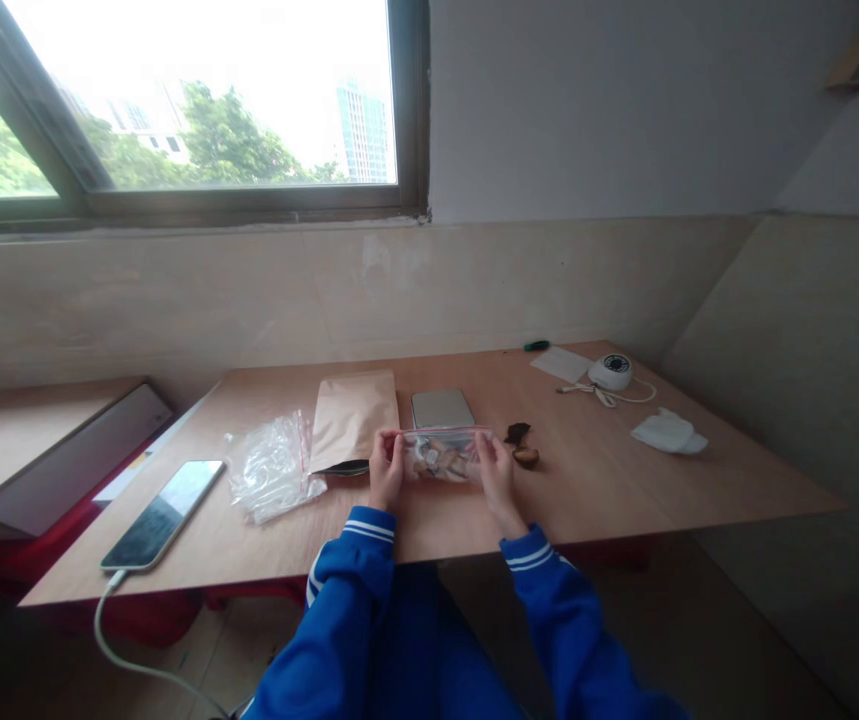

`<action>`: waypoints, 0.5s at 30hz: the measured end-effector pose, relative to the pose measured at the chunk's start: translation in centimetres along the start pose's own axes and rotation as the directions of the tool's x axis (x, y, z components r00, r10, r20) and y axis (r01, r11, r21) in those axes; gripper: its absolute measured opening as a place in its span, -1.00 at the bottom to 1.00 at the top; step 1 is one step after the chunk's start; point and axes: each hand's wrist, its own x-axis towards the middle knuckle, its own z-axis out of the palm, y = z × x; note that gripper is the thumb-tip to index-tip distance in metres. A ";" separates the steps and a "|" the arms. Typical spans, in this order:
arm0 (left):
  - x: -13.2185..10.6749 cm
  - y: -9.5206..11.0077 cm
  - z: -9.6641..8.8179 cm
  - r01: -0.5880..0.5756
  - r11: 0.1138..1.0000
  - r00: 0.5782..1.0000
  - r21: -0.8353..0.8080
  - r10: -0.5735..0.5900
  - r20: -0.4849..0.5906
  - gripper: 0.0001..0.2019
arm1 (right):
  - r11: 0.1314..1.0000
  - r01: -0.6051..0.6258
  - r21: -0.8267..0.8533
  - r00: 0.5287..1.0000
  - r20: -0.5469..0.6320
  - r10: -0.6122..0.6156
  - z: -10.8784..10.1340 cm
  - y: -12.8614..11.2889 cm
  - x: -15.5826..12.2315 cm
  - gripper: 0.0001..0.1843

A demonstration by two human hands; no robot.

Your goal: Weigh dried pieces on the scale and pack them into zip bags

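As each grip (385,468) pinches, bag (440,460) between

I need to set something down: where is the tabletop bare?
Bare: at right, between the brown scraps and crumpled tissue; in front, a smaller patch between phone and clear bags. Crowded: from those bags across the paper pouch to the left hand.

Bright window (241,110) beside pale upper wall (609,110), beige lower wall (474,290) behind wooden table (601,490), dim floor (706,630) below
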 end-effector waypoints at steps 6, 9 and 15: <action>-0.1 0.2 -0.1 0.051 0.998 0.999 -0.030 -0.051 0.009 -0.74 | 1.000 0.018 -0.021 0.990 -0.140 -0.021 -0.3 1.2 0.0 -0.53; -0.1 0.5 -0.2 0.078 0.996 0.997 -0.032 -0.077 0.010 -0.71 | 1.000 -0.014 -0.012 0.991 -0.131 0.012 -0.3 1.2 -0.2 -0.52; -0.1 0.7 -0.2 0.087 0.996 0.996 0.002 -0.087 -0.024 -0.71 | 0.999 -0.041 -0.013 0.992 -0.119 0.040 -0.5 0.5 -0.3 -0.50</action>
